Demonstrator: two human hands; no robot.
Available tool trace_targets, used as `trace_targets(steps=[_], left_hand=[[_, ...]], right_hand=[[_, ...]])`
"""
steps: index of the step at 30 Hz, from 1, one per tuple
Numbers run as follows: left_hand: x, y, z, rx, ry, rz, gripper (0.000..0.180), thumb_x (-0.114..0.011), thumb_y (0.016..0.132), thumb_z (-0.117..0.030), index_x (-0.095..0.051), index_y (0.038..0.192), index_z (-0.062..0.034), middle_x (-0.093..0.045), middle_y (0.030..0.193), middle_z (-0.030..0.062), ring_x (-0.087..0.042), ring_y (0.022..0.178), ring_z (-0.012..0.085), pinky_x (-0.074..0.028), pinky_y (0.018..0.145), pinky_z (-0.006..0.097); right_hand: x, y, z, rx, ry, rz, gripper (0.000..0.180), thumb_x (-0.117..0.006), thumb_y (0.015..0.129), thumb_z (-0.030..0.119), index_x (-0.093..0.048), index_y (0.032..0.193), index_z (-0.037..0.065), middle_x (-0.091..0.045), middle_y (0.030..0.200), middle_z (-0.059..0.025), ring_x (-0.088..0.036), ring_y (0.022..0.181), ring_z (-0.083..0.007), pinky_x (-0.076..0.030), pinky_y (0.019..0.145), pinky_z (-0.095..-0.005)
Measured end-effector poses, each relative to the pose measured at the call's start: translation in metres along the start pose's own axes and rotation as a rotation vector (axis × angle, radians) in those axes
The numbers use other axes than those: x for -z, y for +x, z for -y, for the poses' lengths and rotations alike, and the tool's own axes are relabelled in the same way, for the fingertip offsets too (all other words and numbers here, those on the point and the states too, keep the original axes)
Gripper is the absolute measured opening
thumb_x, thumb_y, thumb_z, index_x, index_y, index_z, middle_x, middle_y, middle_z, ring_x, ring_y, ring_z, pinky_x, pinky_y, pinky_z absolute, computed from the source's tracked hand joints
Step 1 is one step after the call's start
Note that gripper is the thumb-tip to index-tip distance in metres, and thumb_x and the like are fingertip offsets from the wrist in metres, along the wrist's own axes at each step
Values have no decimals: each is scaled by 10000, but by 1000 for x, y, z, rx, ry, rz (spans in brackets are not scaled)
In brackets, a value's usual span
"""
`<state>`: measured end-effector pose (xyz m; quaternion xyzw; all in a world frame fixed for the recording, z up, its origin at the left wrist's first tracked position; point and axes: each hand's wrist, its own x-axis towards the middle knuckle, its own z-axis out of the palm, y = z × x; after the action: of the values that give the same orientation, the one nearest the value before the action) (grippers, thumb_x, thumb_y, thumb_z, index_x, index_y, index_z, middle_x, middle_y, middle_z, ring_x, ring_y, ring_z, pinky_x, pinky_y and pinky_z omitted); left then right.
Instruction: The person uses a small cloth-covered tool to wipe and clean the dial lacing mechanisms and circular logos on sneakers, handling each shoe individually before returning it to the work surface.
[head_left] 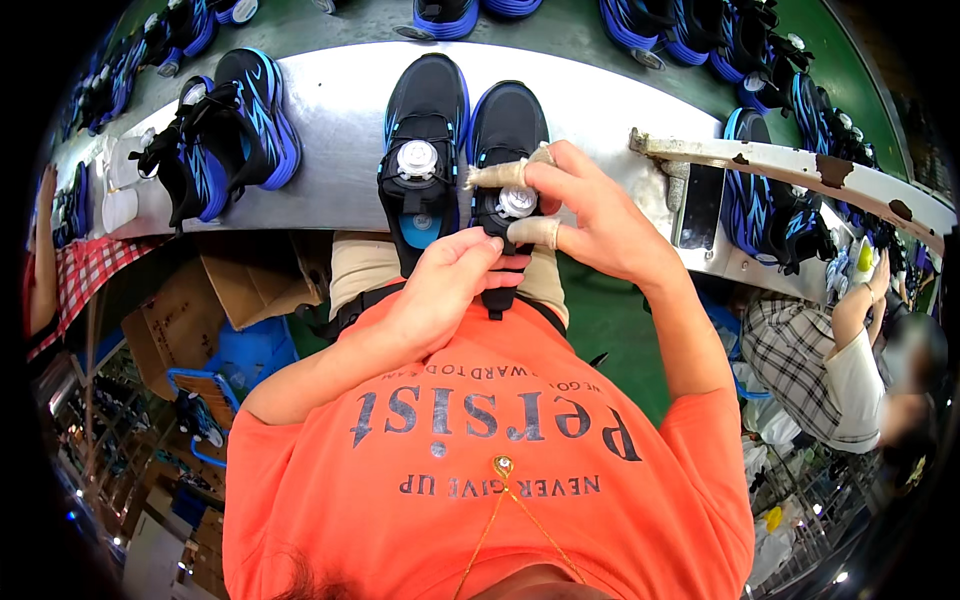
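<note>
A long grey counter (340, 110) was seen curving across the upper part of the view, with a green belt (560, 30) behind it carrying more black and blue shoes (740, 40). A rusty white rail (800, 160) was fixed over the counter's right end. Below the counter on the left, an open cardboard box (185, 320) was seen, its contents too dark to be told, and beside it a blue crate (205, 400) in which dark shoes appeared to be held.

On the counter's left part a pair of black and blue shoes (225, 130) was laid, tilted against one another. In the middle, two more black shoes were set side by side, their long axes running straight away from the person, toes pointed to the far edge and heels hanging over the near edge. The left shoe (425, 130) was left untouched, its round white dial (417, 159) turned upward.

The right shoe (505, 130) was being worked on. The right hand (590, 215) was closed about its lacing dial (517, 201), pinched between a taped thumb and taped finger. The left hand (450, 285) was curled shut on the shoe's tongue strap (497, 300) just below the dial. A neighbour's checked sleeve (790, 350) was seen at the right.
</note>
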<state>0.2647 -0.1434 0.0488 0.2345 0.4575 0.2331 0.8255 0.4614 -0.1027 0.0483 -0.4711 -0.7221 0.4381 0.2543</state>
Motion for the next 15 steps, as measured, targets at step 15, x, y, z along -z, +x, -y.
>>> trace_targets(steps=[15], left_hand=[[-2,5,3,36,-27,-7,326,-434,1014,-173,-531,1225,56,-587,1201,142,-630,1061,258,-531,904,372]], right_hand=[[-15,-10,0,-48,-93,-116,371,-692,772,89,-658,1136,154,-494,836,-80,-543,689,-250,-471,627,-313]])
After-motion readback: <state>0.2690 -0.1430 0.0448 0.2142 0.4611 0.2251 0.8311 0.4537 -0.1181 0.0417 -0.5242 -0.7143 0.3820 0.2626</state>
